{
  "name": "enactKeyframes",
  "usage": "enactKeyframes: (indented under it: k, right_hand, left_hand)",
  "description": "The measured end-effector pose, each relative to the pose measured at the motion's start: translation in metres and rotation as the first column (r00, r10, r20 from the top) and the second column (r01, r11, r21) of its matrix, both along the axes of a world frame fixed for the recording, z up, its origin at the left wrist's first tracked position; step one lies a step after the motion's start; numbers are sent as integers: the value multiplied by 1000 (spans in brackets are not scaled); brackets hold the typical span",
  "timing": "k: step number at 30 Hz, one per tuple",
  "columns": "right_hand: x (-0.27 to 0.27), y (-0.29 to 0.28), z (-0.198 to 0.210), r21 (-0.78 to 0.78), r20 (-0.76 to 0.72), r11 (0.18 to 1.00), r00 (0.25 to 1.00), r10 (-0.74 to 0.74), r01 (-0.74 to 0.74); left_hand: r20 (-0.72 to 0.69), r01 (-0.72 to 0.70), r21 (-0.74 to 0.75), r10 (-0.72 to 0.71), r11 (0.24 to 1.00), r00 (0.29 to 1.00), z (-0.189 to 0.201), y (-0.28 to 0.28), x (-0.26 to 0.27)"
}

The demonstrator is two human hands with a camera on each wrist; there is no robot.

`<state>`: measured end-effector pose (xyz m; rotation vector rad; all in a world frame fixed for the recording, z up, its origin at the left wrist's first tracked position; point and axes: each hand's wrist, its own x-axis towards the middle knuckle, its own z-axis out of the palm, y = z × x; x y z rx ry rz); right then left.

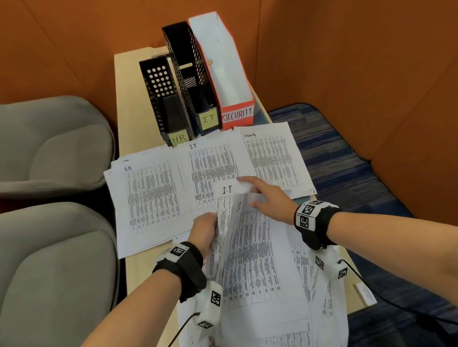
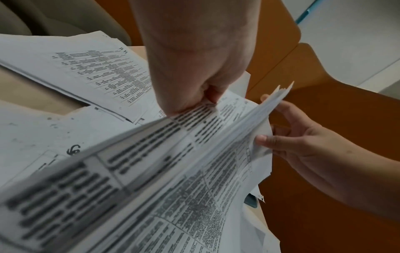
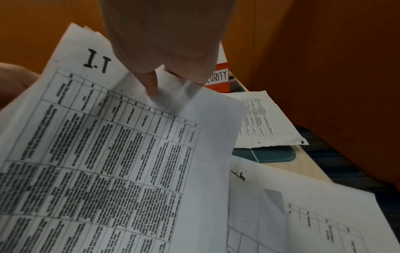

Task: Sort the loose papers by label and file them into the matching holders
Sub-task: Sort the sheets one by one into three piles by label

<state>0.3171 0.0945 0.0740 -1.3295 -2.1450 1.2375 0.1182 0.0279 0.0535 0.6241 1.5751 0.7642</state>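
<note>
Left of the IT holder [image 1: 201, 89] stands the HR holder [image 1: 164, 100]. Before it, the left hand [image 1: 204, 229] pinches the left edge of lifted IT-labelled sheets [image 1: 234, 210]; the right hand [image 1: 265, 194] pinches their top corner. At right stands the SECURITY holder [image 1: 225, 66].

You are in an office meeting booth, or so the wide-angle view suggests.

Orange padded walls [image 1: 348, 26] close you in around a narrow pale table [image 1: 130, 99]. Grey cushioned seats [image 1: 29, 147] sit on your left, blue carpet [image 1: 333, 153] on your right. File holders marked HR [image 1: 167, 102], IT [image 1: 195, 78] and SECURITY [image 1: 225, 66] stand behind printed tables [image 1: 152, 195].
</note>
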Motion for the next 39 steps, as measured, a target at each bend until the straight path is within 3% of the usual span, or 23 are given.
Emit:
enactKeyframes:
  k: [3,6,9,11,14,16,18,20,22,23,24,25,27,29,32,35,37,39]
  right_hand:
    - [-4,-2,-2,60,65,997,997,51,-55]
    - [-7,3,-3,-3,107,1000,994,-12,12]
    - [-7,12,-7,28,151,995,983,-101,98]
    - [-9,16,-8,80,202,997,979,-38,22]
    - [-14,16,1,11,245,994,964,99,-104]
    - [-16,21,11,-12,245,999,969,35,-33]
    - [-15,33,19,26,244,996,965,-92,88]
    - [-11,47,28,30,211,983,960,-183,180]
    - [-9,60,38,27,150,972,960,-236,235]
    - [-9,66,44,29,102,967,962,-254,253]
    - [-8,73,48,38,46,962,961,-271,269]
    - [-6,77,55,44,-12,956,957,-290,290]
    - [-1,86,60,127,-69,925,933,-352,358]
    - [7,90,60,146,-9,882,892,-451,447]
    - [17,80,42,-242,104,856,889,-445,457]
    - [21,54,26,-651,120,716,966,-229,251]
    - [22,43,17,-776,58,611,982,-180,157]
    - [22,40,11,-762,68,607,961,-269,224]
  left_hand:
    - [-95,-17,53,22,998,995,8,-3,2]
    - [-279,166,110,-130,980,951,12,-9,-4]
    - [-420,507,29,-450,861,788,9,-17,-7]
    - [-463,586,20,-512,810,724,5,-19,-4]
    - [-325,440,150,-376,886,868,0,-16,-5]
    - [-166,246,147,-221,958,961,-2,-14,-10]
    - [-68,232,94,-226,968,972,-2,-12,-17]
    - [-130,414,50,-405,909,905,2,-9,-20]
    - [-356,611,-15,-576,791,736,-2,-4,-23]
    - [-463,637,-40,-579,770,671,-3,1,-26]
    - [-523,604,-33,-528,797,669,-6,6,-31]
    - [-518,532,8,-452,847,727,-5,9,-35]
    - [-409,274,76,-221,959,886,-2,18,-42]
    - [-320,74,107,-36,992,947,7,27,-44]
    - [-152,-5,133,26,991,988,28,44,-40]
    - [-46,-111,89,115,990,992,39,60,-31]
    - [-74,-170,49,173,984,982,39,66,-29]
    - [-75,-222,39,224,974,972,31,67,-33]
